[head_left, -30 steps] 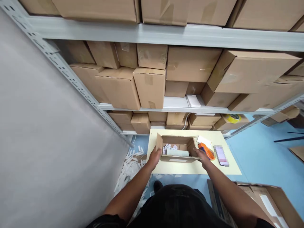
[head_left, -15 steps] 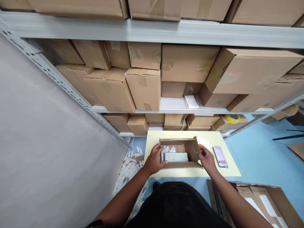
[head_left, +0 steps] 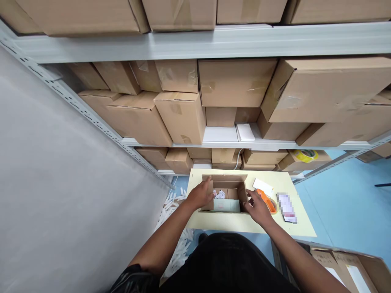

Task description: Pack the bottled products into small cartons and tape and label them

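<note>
A small open cardboard box [head_left: 226, 182] stands on a pale yellow table [head_left: 238, 221]. Inside it lie a pale green flat packet [head_left: 226, 205] and some white crumpled paper [head_left: 219, 194]. My left hand [head_left: 200, 194] presses on the box's left flap, fingers curled over it. Against the right flap rests my right hand [head_left: 258, 207], its fingers spread. An orange tape dispenser [head_left: 266, 199] lies just right of that hand.
A phone [head_left: 287, 205] and a white card [head_left: 262, 186] lie on the table's right part. Metal shelves [head_left: 214, 42] packed with cardboard boxes rise behind, with a yellow tape roll [head_left: 307, 154]. White paper strips [head_left: 174, 211] litter the blue floor; an open carton [head_left: 342, 262] sits lower right.
Both hands have shifted along the box's side flaps, folding them inward. The box now looks narrower, and the orange dispenser shows again beside my right hand.
</note>
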Demonstrator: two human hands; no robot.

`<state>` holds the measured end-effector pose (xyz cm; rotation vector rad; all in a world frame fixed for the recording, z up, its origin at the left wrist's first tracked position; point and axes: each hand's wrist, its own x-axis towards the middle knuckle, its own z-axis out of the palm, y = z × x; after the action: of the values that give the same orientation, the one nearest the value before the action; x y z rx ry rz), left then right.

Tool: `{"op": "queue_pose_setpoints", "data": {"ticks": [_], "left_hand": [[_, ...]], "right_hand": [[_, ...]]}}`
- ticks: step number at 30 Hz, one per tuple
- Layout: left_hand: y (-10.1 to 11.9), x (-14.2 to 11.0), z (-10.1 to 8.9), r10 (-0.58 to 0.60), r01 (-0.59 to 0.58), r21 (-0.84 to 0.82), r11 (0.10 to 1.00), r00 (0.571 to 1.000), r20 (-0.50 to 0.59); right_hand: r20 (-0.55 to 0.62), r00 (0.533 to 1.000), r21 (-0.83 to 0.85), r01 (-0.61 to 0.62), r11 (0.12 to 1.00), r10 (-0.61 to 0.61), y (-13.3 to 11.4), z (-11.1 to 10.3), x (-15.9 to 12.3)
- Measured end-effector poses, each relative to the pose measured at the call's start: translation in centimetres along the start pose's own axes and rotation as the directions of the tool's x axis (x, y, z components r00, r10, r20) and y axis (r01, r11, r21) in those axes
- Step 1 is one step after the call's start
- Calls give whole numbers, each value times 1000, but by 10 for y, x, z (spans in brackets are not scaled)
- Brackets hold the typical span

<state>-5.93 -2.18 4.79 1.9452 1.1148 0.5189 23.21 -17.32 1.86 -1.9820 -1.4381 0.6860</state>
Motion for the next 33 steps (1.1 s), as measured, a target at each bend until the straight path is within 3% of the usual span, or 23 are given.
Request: {"op": "queue_pose_setpoints", "data": {"ticks": [5, 9, 12, 14, 17, 19, 21, 23, 26, 28, 30, 33], "left_hand": [[-12, -3, 17, 10, -8, -38, 999, 998, 55], [-23, -2, 11, -37, 36, -153, 988, 999, -6], [-31, -2, 5, -123, 97, -294, 951, 990, -71], [-36, -2, 4, -193, 144, -407, 902, 978, -84], [-43, 2, 9, -304, 195, -558, 806, 947, -108], [-46, 8, 12, -386, 230, -590, 774, 910, -152], [-45, 14, 12, -423, 259, -546, 797, 885, -196], [-44, 19, 10, -362, 239, -420, 876, 900, -242], [-39, 17, 6, -141, 102, -132, 986, 935, -327], [-36, 11, 6, 20, 2, 64, 998, 938, -345], [-33, 3, 9, 155, -93, 220, 971, 945, -287], [-25, -10, 22, 293, -241, 377, 894, 953, -84]], "right_hand": [[170, 983, 56, 61, 997, -70, -6, -11, 11], [270, 956, 164, 75, 984, -118, -1, -28, 11], [270, 936, 229, 166, 959, -226, 14, -30, -1], [213, 939, 191, 230, 954, -269, 24, -20, -8], [10, 970, 84, 241, 967, -242, 33, 8, -9], [-113, 969, 31, 223, 974, -219, 35, 27, -3], [-191, 958, -20, 214, 977, -213, 36, 41, 3], [-249, 942, -75, 213, 974, -225, 37, 49, 6], [-299, 918, -153, 222, 963, -260, 38, 56, 8], [-324, 902, -207, 226, 952, -284, 39, 59, 7], [-349, 886, -256, 223, 941, -305, 39, 62, 7], [-365, 877, -278, 218, 935, -313, 37, 65, 7]]}}
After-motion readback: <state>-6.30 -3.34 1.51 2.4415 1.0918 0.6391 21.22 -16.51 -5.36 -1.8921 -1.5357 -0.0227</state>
